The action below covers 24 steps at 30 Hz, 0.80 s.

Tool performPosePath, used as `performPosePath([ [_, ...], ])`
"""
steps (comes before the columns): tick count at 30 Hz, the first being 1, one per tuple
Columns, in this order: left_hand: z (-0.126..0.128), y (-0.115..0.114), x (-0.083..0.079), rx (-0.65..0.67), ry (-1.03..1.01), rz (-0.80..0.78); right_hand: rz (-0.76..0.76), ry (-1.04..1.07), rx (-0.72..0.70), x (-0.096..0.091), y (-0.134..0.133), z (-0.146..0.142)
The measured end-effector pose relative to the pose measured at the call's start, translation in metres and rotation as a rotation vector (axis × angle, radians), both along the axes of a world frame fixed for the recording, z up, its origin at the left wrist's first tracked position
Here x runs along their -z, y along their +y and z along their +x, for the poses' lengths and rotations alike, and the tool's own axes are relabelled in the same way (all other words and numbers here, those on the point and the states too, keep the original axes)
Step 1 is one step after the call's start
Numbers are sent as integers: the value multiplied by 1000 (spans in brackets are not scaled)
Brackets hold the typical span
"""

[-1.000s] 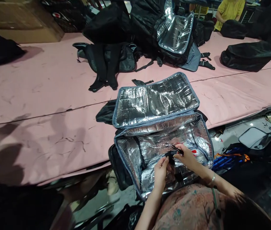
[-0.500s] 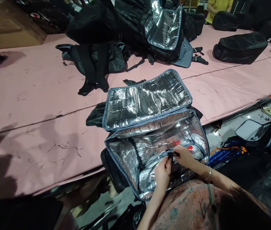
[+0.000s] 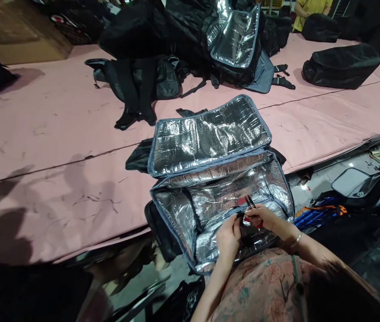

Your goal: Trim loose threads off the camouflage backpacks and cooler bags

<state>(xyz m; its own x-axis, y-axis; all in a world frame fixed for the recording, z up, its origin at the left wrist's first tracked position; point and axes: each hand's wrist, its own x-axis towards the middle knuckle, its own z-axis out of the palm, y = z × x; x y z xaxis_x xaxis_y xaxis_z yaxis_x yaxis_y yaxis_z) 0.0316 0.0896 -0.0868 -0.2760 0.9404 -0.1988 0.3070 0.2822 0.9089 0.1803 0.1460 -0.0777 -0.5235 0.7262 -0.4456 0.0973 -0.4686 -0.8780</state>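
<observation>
An insulated bag (image 3: 172,214) with a silver foil lining lies at the table's near edge. Its foil-lined lid (image 3: 210,134) is folded back, away from me. My right hand (image 3: 264,218) is closed on small scissors (image 3: 250,203) with red handles, their dark blades pointing up and away over the bag's inside. Beside it, my left hand (image 3: 227,235) pinches a black piece of material (image 3: 240,217) at the bag's near side; whether this is strap or edging I cannot tell. Both hands are close together above the foil.
A pink-covered table (image 3: 58,120) extends ahead. On it are a backpack-like bag (image 3: 139,85), another foil-lined bag (image 3: 235,40) and a black bag (image 3: 342,65). A cardboard box (image 3: 18,33) stands far left. More bags (image 3: 351,223) lie lower right. A person in yellow (image 3: 310,9) stands behind.
The scissors in my right hand have turned, so their blades now point up and away instead of towards my left hand. My left hand stays at the black material. The view has shifted slightly.
</observation>
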Motion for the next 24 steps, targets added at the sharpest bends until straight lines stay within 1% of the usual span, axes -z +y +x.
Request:
performPosePath([
  [3,-3,1,4,-23,-76,-43,-17,52,-1,-11,1,2],
  [5,-5,1,8,-41,-157,-85,1,61,11,-17,2,3],
  [7,-7,2,10,-62,-256,-122,34,48,46,-18,3,3],
  [8,-8,3,11,-73,-305,-139,101,0,81,-17,4,2],
  [9,-8,3,11,-84,-352,-154,207,-82,122,-14,3,1],
  [11,-9,4,9,-108,-429,-183,480,-306,182,-4,1,-1],
  [12,-10,5,8,-120,-461,-197,605,-417,183,1,-1,-2],
  [13,-10,5,7,-132,-488,-208,692,-502,167,6,-3,-3],
  [15,-11,6,5,-153,-529,-220,748,-567,103,14,-5,-4],
  [17,-11,6,5,-170,-556,-223,789,-587,36,18,-7,-5],
  [20,-12,7,8,-190,-572,-221,868,-623,-57,17,-7,-4],
  [24,-12,8,11,-200,-573,-217,915,-647,-101,15,-7,-3],
])
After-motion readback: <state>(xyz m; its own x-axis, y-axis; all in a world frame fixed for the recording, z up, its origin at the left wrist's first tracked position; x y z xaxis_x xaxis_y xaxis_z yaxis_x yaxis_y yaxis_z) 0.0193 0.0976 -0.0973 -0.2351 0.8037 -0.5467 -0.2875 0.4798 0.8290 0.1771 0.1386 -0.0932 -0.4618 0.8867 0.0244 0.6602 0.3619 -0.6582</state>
